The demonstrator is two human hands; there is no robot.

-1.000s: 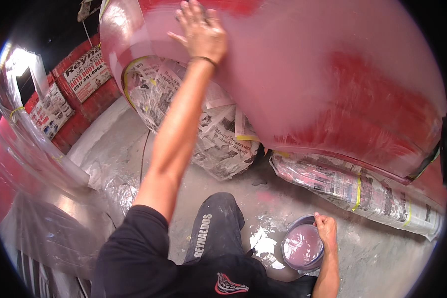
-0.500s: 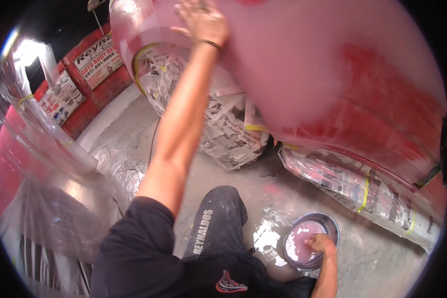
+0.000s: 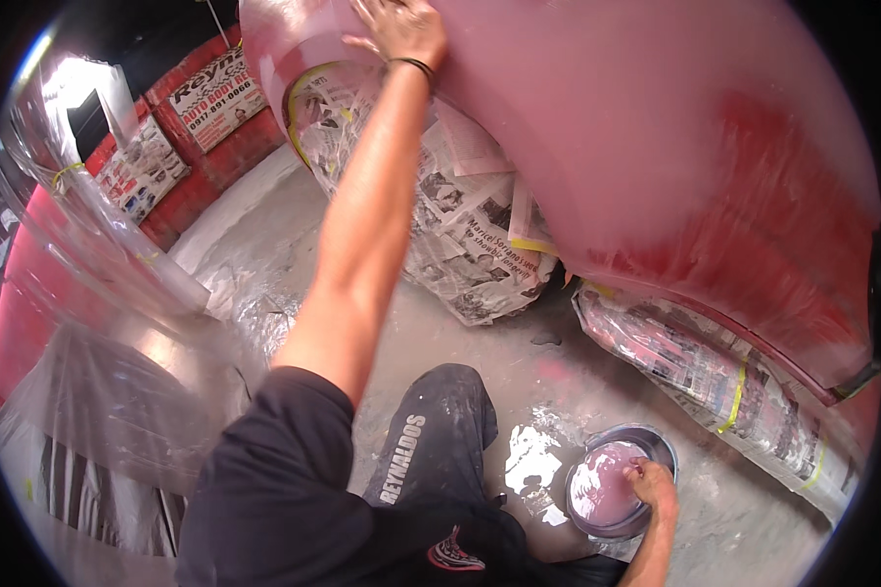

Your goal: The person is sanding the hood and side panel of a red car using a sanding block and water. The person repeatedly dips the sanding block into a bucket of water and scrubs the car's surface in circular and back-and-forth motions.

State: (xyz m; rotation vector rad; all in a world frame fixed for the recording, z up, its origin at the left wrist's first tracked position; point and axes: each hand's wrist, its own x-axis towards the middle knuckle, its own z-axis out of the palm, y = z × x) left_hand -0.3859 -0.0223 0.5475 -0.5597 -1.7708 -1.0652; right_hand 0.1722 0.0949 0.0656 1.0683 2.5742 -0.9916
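Note:
My left arm reaches up to the pink-filmed red car panel [image 3: 597, 108]. On that panel, above the wheel arch, my left hand [image 3: 401, 29] lies with its fingers spread; anything under the palm is hidden. Low on the right, my right hand [image 3: 653, 484] comes over the rim of a dark round bucket [image 3: 664, 445]. Its fingers are curled together above the cloudy pink water [image 3: 602, 479] inside. What they hold, if anything, is too small to make out.
Newspaper and clear plastic wrap the wheel [image 3: 480, 264]. A newspaper-covered sill [image 3: 695, 367] runs along the right. Plastic sheeting [image 3: 98, 421] drapes a pink part at left. Wet patches [image 3: 533, 465] shine on the floor beside the bucket. A red wall [image 3: 206, 161] with posters stands behind.
The whole view has shifted slightly. My right fingers have drawn back from the middle of the water toward the bucket's right rim. My left hand stays on the panel.

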